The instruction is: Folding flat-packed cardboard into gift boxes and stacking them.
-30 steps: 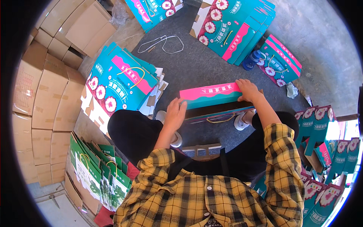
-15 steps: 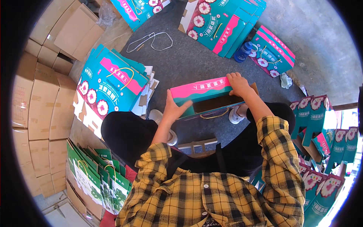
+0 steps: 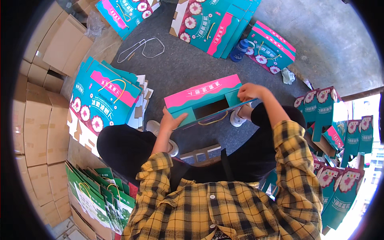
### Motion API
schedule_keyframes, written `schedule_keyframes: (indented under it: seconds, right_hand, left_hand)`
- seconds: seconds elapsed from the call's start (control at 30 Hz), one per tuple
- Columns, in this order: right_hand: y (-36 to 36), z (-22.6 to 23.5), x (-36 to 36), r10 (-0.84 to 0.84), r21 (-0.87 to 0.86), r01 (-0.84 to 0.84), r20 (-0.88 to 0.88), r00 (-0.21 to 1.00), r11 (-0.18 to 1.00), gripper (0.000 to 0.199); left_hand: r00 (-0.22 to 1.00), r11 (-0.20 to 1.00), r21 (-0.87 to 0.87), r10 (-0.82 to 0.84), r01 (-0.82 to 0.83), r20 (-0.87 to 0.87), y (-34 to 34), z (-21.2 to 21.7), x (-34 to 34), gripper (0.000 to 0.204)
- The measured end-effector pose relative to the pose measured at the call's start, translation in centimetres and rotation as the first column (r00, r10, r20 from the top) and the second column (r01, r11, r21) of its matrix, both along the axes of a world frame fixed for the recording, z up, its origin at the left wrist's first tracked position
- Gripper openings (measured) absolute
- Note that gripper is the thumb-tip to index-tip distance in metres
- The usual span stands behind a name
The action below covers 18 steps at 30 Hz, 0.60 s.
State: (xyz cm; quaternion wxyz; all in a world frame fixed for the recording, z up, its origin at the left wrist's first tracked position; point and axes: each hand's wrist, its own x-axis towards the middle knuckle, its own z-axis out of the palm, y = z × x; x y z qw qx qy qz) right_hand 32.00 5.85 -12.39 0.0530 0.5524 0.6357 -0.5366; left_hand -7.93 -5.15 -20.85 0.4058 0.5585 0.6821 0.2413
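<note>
A teal and pink cardboard gift box [image 3: 208, 94] is between my knees, its long pink-edged lid flap raised at the far side and a dark opening along its top. Both short teal end flaps are folded in over the opening. My left hand [image 3: 170, 121] grips the box's left end, thumb lying over the end flap and fingers around the outer side. My right hand [image 3: 253, 92] is at the right end, fingers curled in against the flap there. A yellow cord handle [image 3: 213, 119] hangs on the box's near side.
Flat teal cartons are stacked at left [image 3: 105, 96] and at the far side [image 3: 216, 28]. A blue bottle [image 3: 240, 50] stands beside a formed gift box [image 3: 272, 47]. Brown cartons [image 3: 37, 120] line the left, green bags [image 3: 100, 196] the lower left, teal boxes [image 3: 330, 192] the right.
The right end flap is now folded inward over the opening. My right hand has gone from lying on the lid flap's corner to curled fingers at that end. The whole view has shifted.
</note>
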Motion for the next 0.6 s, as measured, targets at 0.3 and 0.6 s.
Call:
schedule_keyframes:
  seconds: [0.3,0.6]
  right_hand:
    - [0.3,-3.8,2.7,-0.001,0.069,-0.02,0.29,0.957,0.997,0.047]
    - [-0.3,7.0,0.3,-0.256,0.638,0.019,0.281,0.925,0.769,0.059]
  left_hand:
    - [0.919,0.874,-0.481,0.13,0.071,0.373,-0.5,2.7,1.6,0.074]
    - [0.949,0.997,-0.014,0.08,-0.08,0.305,2.1,3.2,1.5,0.064]
